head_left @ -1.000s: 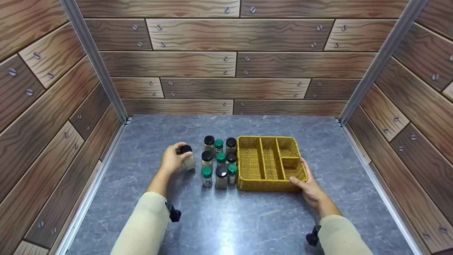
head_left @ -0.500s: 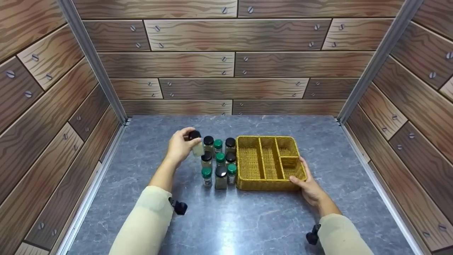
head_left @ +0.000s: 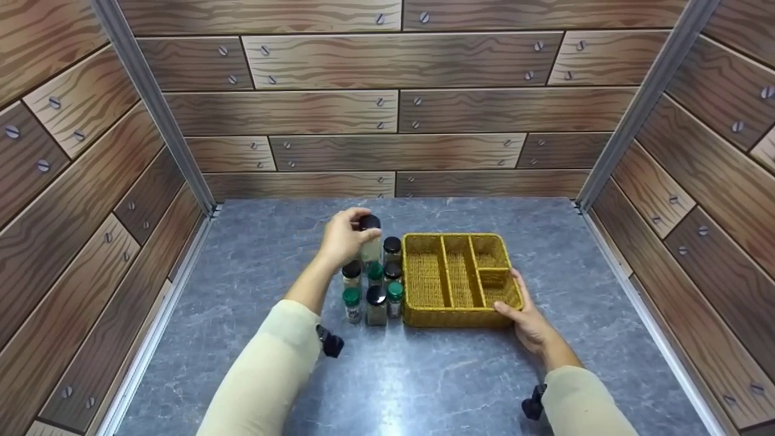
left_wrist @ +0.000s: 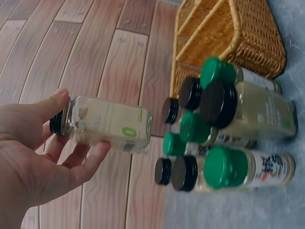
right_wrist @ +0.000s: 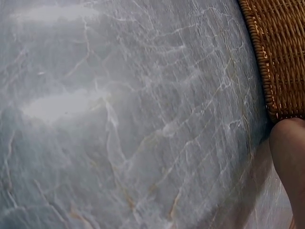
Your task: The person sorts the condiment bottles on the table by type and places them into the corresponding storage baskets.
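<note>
My left hand (head_left: pixel 340 243) pinches a glass spice jar (left_wrist: pixel 112 123) by its black lid, thumb on one side and fingers on the other. The jar has pale contents and, in the head view, hangs over the back of a cluster of spice jars. In that cluster, a large black-lidded jar (head_left: pixel 376 307) stands at the front between two green-lidded jars. My right hand (head_left: pixel 534 328) grips the near right corner of a wicker basket (head_left: pixel 460 318), thumb on the rim. Most of this hand lies outside the right wrist view.
Dividers (head_left: pixel 449 272) split the basket into several compartments. The jar cluster stands close against the basket's left side. Wood-patterned walls (head_left: pixel 339 115) enclose the grey marbled table (head_left: pixel 387 369) at the back and both sides.
My left hand has lifted the black-lidded jar off the table left of the cluster and carried it right, over the back jars. My right hand stays on the basket.
</note>
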`<move>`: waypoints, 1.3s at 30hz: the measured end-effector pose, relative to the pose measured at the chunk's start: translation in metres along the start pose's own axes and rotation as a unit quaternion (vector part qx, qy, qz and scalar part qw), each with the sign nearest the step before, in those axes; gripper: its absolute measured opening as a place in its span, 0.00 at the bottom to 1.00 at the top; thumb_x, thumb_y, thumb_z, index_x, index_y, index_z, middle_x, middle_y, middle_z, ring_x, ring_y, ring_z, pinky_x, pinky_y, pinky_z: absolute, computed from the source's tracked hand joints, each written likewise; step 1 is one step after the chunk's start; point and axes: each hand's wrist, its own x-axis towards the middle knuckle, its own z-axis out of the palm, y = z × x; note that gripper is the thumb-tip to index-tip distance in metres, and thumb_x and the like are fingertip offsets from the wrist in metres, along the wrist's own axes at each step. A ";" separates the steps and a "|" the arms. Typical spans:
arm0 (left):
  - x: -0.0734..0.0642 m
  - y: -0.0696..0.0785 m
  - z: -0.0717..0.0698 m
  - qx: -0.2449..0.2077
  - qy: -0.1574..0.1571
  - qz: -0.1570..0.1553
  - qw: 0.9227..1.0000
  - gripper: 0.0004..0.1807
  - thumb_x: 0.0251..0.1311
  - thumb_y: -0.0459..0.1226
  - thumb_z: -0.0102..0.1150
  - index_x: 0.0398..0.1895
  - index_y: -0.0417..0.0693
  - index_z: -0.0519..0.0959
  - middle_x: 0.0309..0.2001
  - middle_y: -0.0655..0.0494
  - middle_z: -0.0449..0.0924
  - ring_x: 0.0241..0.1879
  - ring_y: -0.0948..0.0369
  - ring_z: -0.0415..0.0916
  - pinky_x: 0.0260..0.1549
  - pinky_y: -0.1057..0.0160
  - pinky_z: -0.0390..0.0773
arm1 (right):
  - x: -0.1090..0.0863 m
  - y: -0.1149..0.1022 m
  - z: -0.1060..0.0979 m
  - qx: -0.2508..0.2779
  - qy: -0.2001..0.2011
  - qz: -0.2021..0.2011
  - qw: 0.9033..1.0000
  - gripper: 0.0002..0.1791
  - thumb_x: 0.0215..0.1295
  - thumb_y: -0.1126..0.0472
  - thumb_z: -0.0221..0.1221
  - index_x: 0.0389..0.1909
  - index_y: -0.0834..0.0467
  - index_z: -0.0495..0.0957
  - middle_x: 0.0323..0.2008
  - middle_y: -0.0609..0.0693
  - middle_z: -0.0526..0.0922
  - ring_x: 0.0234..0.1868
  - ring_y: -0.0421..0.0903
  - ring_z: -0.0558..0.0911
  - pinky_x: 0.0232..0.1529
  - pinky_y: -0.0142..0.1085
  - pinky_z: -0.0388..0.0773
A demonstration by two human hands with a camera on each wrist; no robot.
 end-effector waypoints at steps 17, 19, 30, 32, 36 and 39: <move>0.017 0.021 0.079 -0.030 -0.039 -0.018 0.999 0.29 0.60 0.43 0.82 0.63 0.46 0.82 0.59 0.46 0.88 0.61 0.48 0.85 0.63 0.52 0.86 | -0.003 -0.005 -0.009 0.002 0.004 -0.002 1.000 0.59 0.76 0.71 0.60 0.89 0.39 0.31 0.90 0.58 0.37 0.88 0.59 0.46 0.68 0.18 0.63; 0.019 0.021 0.088 -0.037 -0.041 -0.016 0.998 0.28 0.61 0.41 0.81 0.62 0.45 0.83 0.58 0.45 0.88 0.60 0.48 0.85 0.63 0.52 0.86 | -0.004 -0.005 -0.010 0.000 0.006 -0.002 1.000 0.59 0.76 0.71 0.60 0.89 0.38 0.31 0.90 0.58 0.37 0.88 0.60 0.46 0.67 0.18 0.63; 0.024 0.019 0.121 -0.010 -0.066 -0.013 0.998 0.27 0.66 0.45 0.76 0.66 0.51 0.83 0.62 0.50 0.87 0.61 0.50 0.84 0.60 0.53 0.87 | -0.005 -0.002 -0.009 0.003 0.013 0.006 1.000 0.59 0.76 0.71 0.60 0.89 0.39 0.31 0.90 0.58 0.33 0.89 0.61 0.42 0.90 0.54 0.33; 0.024 0.019 0.122 -0.007 -0.072 -0.011 0.997 0.28 0.67 0.45 0.76 0.68 0.51 0.82 0.64 0.50 0.86 0.62 0.51 0.84 0.59 0.53 0.87 | -0.004 -0.001 -0.006 0.005 0.011 0.002 1.000 0.59 0.76 0.71 0.60 0.90 0.40 0.30 0.90 0.57 0.32 0.90 0.60 0.40 0.90 0.54 0.31; 0.026 0.020 0.124 0.013 -0.069 -0.001 0.998 0.29 0.67 0.46 0.75 0.70 0.51 0.81 0.66 0.50 0.85 0.63 0.50 0.84 0.60 0.52 0.87 | -0.003 0.000 -0.001 0.005 0.003 -0.002 1.000 0.59 0.77 0.71 0.60 0.89 0.41 0.29 0.91 0.55 0.31 0.90 0.59 0.39 0.90 0.53 0.30; 0.029 0.023 0.126 0.023 -0.059 0.006 0.998 0.30 0.67 0.46 0.75 0.70 0.50 0.81 0.67 0.48 0.84 0.64 0.48 0.83 0.62 0.51 0.86 | -0.003 0.000 -0.001 0.005 0.001 -0.005 1.000 0.59 0.76 0.71 0.60 0.89 0.41 0.29 0.91 0.56 0.31 0.90 0.59 0.38 0.90 0.54 0.30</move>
